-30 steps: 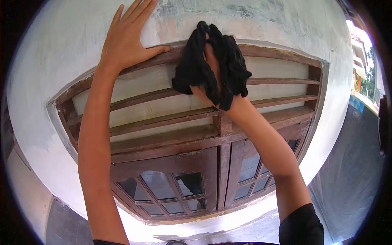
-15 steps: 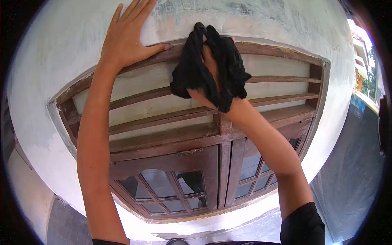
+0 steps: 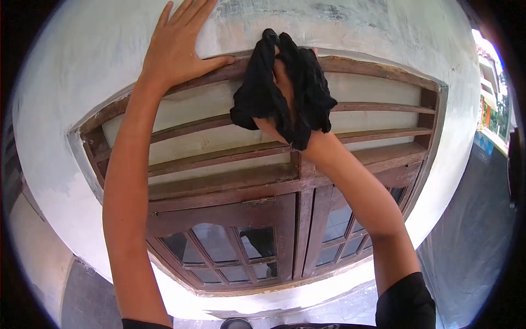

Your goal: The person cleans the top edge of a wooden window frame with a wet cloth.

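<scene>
My left hand (image 3: 178, 52) lies flat with its fingers spread on the plastered wall (image 3: 263, 16), its thumb along the top rail of the brown wooden frame (image 3: 372, 68). Beside it, my right hand (image 3: 284, 82) is up against the same top rail, with a black cloth (image 3: 255, 90) draped over and around it. The cloth hides most of the fingers of that hand. Wooden slats (image 3: 219, 156) run across the opening below both hands.
Below the slats are brown window panels with glass panes (image 3: 211, 241). A grey sheet (image 3: 460, 236) hangs at the right, with a building (image 3: 487, 77) beyond it. Tiled floor (image 3: 345, 310) shows at the bottom.
The view has shifted slightly, so the frame sits a little further right. My left hand and the cloth keep nearly the same places on the wall and rail.
</scene>
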`<state>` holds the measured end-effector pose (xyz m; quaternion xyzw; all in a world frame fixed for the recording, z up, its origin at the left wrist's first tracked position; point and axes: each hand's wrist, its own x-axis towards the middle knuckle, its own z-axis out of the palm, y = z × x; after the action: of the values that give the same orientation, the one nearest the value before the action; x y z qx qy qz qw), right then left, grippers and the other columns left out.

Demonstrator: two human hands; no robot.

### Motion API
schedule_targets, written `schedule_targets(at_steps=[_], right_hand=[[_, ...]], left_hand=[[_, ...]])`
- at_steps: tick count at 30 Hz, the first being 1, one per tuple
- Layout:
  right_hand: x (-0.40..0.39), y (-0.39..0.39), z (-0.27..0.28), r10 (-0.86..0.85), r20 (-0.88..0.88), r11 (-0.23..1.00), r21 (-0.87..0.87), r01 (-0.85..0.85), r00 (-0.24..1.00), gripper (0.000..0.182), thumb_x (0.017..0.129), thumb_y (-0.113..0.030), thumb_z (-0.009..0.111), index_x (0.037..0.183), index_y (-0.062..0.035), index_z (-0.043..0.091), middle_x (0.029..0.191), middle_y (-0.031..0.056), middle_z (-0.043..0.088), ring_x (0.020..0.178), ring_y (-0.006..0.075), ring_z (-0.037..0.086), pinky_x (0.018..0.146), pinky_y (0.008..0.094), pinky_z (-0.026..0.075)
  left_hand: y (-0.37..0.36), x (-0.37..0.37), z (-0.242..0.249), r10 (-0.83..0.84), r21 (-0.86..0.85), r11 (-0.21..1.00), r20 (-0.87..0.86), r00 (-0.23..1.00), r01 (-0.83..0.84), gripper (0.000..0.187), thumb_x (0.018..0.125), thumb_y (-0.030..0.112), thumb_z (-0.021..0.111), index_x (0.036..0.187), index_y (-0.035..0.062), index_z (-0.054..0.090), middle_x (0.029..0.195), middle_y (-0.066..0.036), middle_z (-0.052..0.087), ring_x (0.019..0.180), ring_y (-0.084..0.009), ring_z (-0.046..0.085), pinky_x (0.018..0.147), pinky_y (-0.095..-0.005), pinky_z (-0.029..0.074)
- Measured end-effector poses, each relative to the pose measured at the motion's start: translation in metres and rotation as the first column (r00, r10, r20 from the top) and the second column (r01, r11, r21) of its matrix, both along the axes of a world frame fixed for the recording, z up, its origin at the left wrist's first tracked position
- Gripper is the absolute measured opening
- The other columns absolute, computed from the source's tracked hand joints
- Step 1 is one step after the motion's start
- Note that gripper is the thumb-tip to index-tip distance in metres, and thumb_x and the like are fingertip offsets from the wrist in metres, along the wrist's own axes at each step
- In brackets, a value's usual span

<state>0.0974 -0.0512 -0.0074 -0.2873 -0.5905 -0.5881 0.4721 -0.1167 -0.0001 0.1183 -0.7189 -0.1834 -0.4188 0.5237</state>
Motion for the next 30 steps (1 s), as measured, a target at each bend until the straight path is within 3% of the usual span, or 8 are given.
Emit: schedule_targets(at_steps=[6, 8, 9, 15, 18, 24, 28, 30], right_hand=[[0.010, 0.005, 0.035, 0.016, 0.067, 0.997, 0.068, -0.020, 0.998, 0.075, 0.078, -0.037, 0.076, 0.141, -0.0035, 0.053, 0.137, 0.0203, 0.055, 0.131, 0.0432, 0.048, 0.114, 0.0668, 0.029], [0.008, 0.009, 0.045, 0.028, 0.030, 1.000, -0.012, -0.028, 0.999, 0.075, 0.077, -0.038, 0.076, 0.140, -0.0043, 0.054, 0.139, 0.0203, 0.054, 0.131, 0.0427, 0.049, 0.115, 0.0665, 0.028], [0.011, 0.017, 0.041, 0.046, 0.049, 0.997, 0.068, -0.049, 0.998, 0.075, 0.077, -0.038, 0.075, 0.141, -0.0047, 0.054, 0.142, 0.0200, 0.053, 0.133, 0.0434, 0.048, 0.116, 0.0668, 0.028], [0.002, 0.001, -0.004, 0.018, 0.017, 1.000, 0.008, -0.018, 1.000, 0.073, 0.078, -0.036, 0.075, 0.141, -0.0051, 0.054, 0.141, 0.0188, 0.054, 0.132, 0.0434, 0.048, 0.114, 0.0685, 0.028], [-0.003, 0.001, 0.008, -0.019, 0.006, 1.000, -0.012, 0.019, 1.000, 0.072, 0.080, -0.038, 0.074, 0.140, -0.0041, 0.054, 0.141, 0.0190, 0.054, 0.134, 0.0430, 0.047, 0.114, 0.0694, 0.027], [-0.004, 0.010, 0.038, 0.032, 0.092, 0.991, 0.124, -0.043, 0.995, 0.068, 0.080, -0.037, 0.074, 0.135, -0.0011, 0.056, 0.136, 0.0197, 0.056, 0.129, 0.0436, 0.050, 0.111, 0.0704, 0.029], [-0.005, 0.005, 0.009, -0.004, 0.065, 0.996, 0.091, -0.001, 0.998, 0.069, 0.080, -0.038, 0.073, 0.136, -0.0012, 0.056, 0.134, 0.0197, 0.057, 0.127, 0.0440, 0.050, 0.110, 0.0709, 0.030], [-0.006, -0.001, 0.002, -0.011, 0.046, 0.999, -0.040, 0.013, 0.999, 0.071, 0.080, -0.039, 0.073, 0.138, -0.0012, 0.055, 0.135, 0.0194, 0.057, 0.127, 0.0438, 0.050, 0.110, 0.0705, 0.030]], left_hand=[[-0.002, 0.001, 0.000, -0.008, -0.031, 0.999, 0.017, 1.000, 0.008, 0.118, 0.072, 0.061, 0.080, 0.159, -0.0010, 0.030, 0.166, -0.020, 0.030, 0.156, -0.0336, 0.024, 0.127, -0.0554, 0.016], [-0.002, 0.001, 0.000, -0.013, -0.024, 1.000, 0.016, 1.000, 0.013, 0.117, 0.072, 0.060, 0.080, 0.159, -0.0010, 0.030, 0.166, -0.020, 0.030, 0.156, -0.0336, 0.024, 0.127, -0.0555, 0.017], [-0.002, 0.000, -0.001, -0.021, -0.024, 1.000, 0.012, 1.000, 0.021, 0.117, 0.072, 0.060, 0.080, 0.159, -0.0010, 0.030, 0.166, -0.020, 0.030, 0.156, -0.0337, 0.024, 0.127, -0.0555, 0.017], [0.000, 0.000, -0.001, -0.011, -0.012, 1.000, 0.009, 1.000, 0.011, 0.115, 0.073, 0.057, 0.080, 0.159, -0.0011, 0.030, 0.166, -0.019, 0.030, 0.156, -0.0335, 0.024, 0.126, -0.0560, 0.017], [0.000, 0.001, -0.001, -0.024, -0.005, 1.000, 0.011, 1.000, 0.024, 0.114, 0.073, 0.057, 0.080, 0.159, -0.0012, 0.031, 0.167, -0.019, 0.030, 0.156, -0.0332, 0.024, 0.126, -0.0562, 0.017], [0.005, -0.002, 0.000, -0.029, 0.006, 1.000, -0.002, 1.000, 0.029, 0.115, 0.075, 0.060, 0.078, 0.159, -0.0008, 0.030, 0.167, -0.018, 0.029, 0.156, -0.0327, 0.024, 0.126, -0.0560, 0.017], [0.005, -0.001, 0.000, -0.012, -0.002, 1.000, -0.001, 1.000, 0.012, 0.116, 0.075, 0.062, 0.078, 0.159, -0.0001, 0.029, 0.167, -0.018, 0.029, 0.156, -0.0323, 0.024, 0.127, -0.0563, 0.017], [0.006, -0.001, 0.000, -0.019, 0.005, 1.000, 0.003, 1.000, 0.019, 0.116, 0.074, 0.063, 0.078, 0.159, 0.0001, 0.030, 0.167, -0.018, 0.029, 0.156, -0.0320, 0.024, 0.127, -0.0564, 0.017]])
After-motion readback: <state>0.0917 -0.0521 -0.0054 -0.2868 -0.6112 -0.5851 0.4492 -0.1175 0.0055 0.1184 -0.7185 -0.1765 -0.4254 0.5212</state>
